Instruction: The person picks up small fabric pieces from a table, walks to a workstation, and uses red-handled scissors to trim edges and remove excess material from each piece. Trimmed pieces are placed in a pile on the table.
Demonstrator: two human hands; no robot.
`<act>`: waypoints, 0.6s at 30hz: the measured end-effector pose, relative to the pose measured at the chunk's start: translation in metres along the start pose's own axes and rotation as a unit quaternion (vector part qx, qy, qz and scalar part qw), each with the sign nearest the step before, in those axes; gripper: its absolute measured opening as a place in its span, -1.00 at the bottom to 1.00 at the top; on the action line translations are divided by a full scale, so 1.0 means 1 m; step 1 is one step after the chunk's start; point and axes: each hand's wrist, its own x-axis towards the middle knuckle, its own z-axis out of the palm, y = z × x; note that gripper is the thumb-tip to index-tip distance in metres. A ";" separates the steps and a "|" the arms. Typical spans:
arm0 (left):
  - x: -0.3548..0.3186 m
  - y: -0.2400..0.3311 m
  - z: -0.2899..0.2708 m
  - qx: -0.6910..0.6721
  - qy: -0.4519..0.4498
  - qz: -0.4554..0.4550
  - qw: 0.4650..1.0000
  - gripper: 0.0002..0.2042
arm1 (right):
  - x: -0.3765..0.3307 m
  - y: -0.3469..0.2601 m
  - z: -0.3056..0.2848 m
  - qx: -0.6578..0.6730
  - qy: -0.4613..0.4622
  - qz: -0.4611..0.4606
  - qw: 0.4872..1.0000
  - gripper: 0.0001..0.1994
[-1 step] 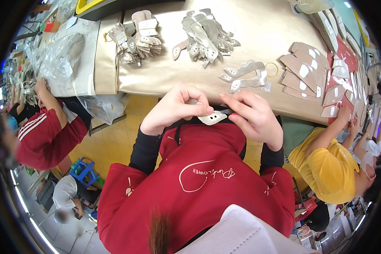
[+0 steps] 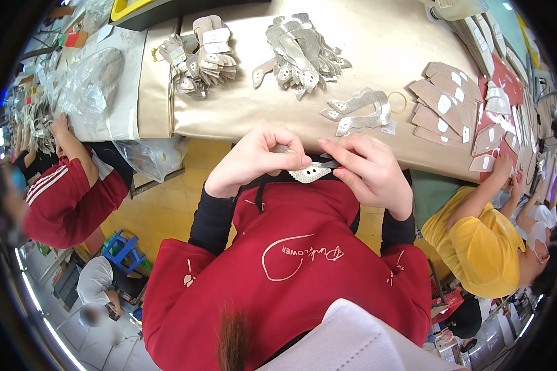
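Here's the silver-grey strap piece (image 2: 310, 176), up in the air just this side of the table edge, and both hands are at it! The left hand (image 2: 260, 156) pinches it at its left end, thumb pressed against bent forefinger. The right hand (image 2: 374, 172), on the other side of the piece, grips a small red-handled tool (image 2: 340, 166), its dark tip right by the piece's upper edge; whether tip and edge touch, I cannot tell.

Delicate stuff, this: I'd say keep that pinch firm and close to the working spot so the piece can't twist, turn the edge to meet the tip, take short strokes, and keep the tip clear of the left thumb.

And what a look it has: pale, shiny, grainy, broad and curved below, narrowing toward the right hand, two dark holes side by side in its face.

Past the piece, slightly right, loose strap pieces (image 2: 354, 102) lie beside a thin yellow ring (image 2: 406, 102) on the gold-coloured table covering (image 2: 244, 119). Farther right of it, brown panels (image 2: 433, 111) with white patches overlap. Straight beyond it, a heap of silver straps (image 2: 296, 44); beyond and left, a bundle of beige straps (image 2: 208, 40)!
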 end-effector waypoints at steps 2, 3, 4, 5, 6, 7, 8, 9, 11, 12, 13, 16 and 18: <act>-0.001 0.000 -0.003 -0.009 -0.004 -0.006 1.000 -0.84 | 0.001 0.001 0.003 -0.048 0.019 -0.036 0.998 -0.53; -0.001 0.000 -0.004 -0.005 -0.004 -0.010 1.000 -0.85 | 0.001 0.002 0.004 -0.049 0.019 -0.051 0.997 -0.53; -0.002 -0.001 -0.005 -0.004 -0.006 -0.012 1.000 -0.85 | 0.002 0.003 0.005 -0.052 0.019 -0.061 0.997 -0.53; -0.002 -0.001 -0.006 -0.004 -0.007 -0.015 1.000 -0.85 | 0.002 0.003 0.006 -0.058 0.018 -0.073 0.995 -0.54; 0.001 0.000 -0.009 0.001 -0.011 -0.011 1.000 -0.85 | 0.004 0.006 0.008 -0.061 0.027 -0.078 0.995 -0.53; 0.000 0.000 -0.009 0.001 -0.013 -0.012 1.000 -0.85 | 0.004 0.007 0.010 -0.061 0.032 -0.080 0.994 -0.53; 0.001 0.000 -0.010 -0.003 -0.017 -0.011 1.000 -0.85 | 0.004 0.008 0.011 -0.061 0.037 -0.082 0.994 -0.53; 0.001 -0.001 -0.010 0.003 -0.016 -0.013 1.000 -0.85 | 0.005 0.009 0.013 -0.059 0.040 -0.090 0.993 -0.55; 0.001 -0.001 -0.009 0.006 -0.014 -0.013 1.000 -0.86 | 0.006 0.012 0.016 -0.053 0.049 -0.106 0.992 -0.57; 0.000 -0.001 -0.009 0.003 -0.015 -0.010 1.000 -0.86 | 0.005 0.013 0.017 -0.052 0.053 -0.111 0.991 -0.58; 0.000 -0.001 -0.009 0.000 -0.015 -0.008 1.000 -0.86 | 0.005 0.013 0.018 -0.048 0.059 -0.116 0.990 -0.59; 0.000 -0.001 -0.009 -0.007 -0.017 -0.009 1.000 -0.86 | 0.004 0.014 0.018 -0.043 0.071 -0.129 0.988 -0.62; 0.000 -0.001 -0.009 -0.008 -0.015 -0.011 1.000 -0.85 | 0.003 0.014 0.018 -0.043 0.074 -0.135 0.987 -0.63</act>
